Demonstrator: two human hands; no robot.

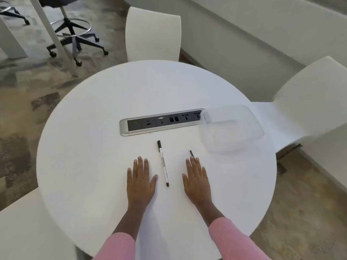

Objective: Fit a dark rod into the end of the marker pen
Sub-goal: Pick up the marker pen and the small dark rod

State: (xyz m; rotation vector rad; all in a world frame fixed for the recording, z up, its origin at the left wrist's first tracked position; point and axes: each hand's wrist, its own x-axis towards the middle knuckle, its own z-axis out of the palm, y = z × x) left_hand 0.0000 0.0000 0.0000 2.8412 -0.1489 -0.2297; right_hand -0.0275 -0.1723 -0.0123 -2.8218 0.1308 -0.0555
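Observation:
A white marker pen (pixel 163 163) with a black cap lies on the round white table (pixel 93 147), running away from me between my two hands. My left hand (pixel 140 180) rests flat on the table to the pen's left, fingers apart, holding nothing. My right hand (pixel 196 180) lies flat to the pen's right, also holding nothing. A short dark rod (pixel 191 153) lies on the table just beyond my right fingertips; its near end is partly hidden by them.
A silver socket strip (pixel 161 121) is set into the table beyond the pen. A clear plastic container (pixel 231 128) stands at the right, overlapping the strip's end. White chairs (pixel 153 32) stand around the table; a wheeled stool (pixel 73 32) is on the floor far left.

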